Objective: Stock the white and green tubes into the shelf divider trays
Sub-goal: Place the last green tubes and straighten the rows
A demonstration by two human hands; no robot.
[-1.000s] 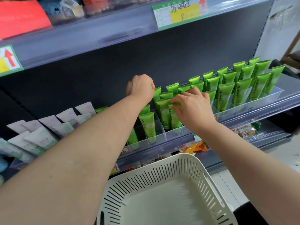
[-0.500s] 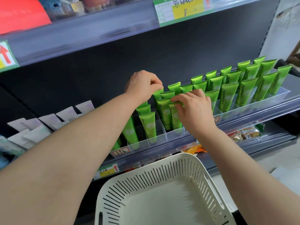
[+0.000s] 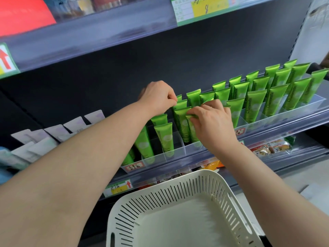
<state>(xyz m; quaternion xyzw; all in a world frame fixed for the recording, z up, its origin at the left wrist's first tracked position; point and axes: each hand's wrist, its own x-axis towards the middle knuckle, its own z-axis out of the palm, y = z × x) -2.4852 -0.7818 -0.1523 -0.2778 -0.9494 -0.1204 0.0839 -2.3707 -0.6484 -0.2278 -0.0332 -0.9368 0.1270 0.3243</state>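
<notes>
Your left hand pinches the crimp of a back tube. Your right hand pinches the front tube. Both stand in the clear divider tray, among green tubes reading "Chamomile". White tubes lean at the left. The price label above shows "8". The white basket sits below the shelf edge.
</notes>
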